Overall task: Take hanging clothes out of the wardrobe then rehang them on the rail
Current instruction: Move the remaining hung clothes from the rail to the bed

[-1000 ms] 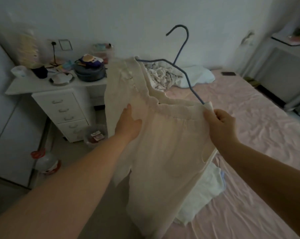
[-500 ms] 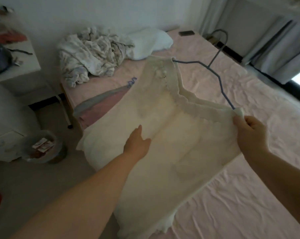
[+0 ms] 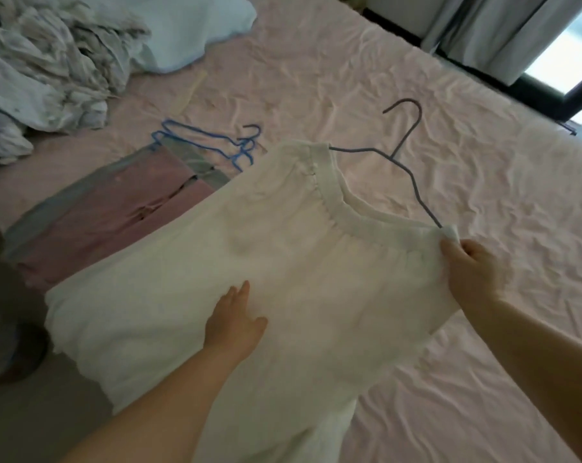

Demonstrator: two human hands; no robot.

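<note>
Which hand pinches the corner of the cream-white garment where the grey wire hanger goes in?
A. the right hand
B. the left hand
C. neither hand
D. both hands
A: the right hand pinches the waistband corner of the cream-white garment at the end of the grey wire hanger, while the left hand lies flat on the cloth.

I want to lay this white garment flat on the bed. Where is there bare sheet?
Bare pink sheet lies right of the grey hanger, toward the curtains. Crowded on the left: blue hangers, pink-grey folded cloth, crumpled bedding, pillow.
</note>
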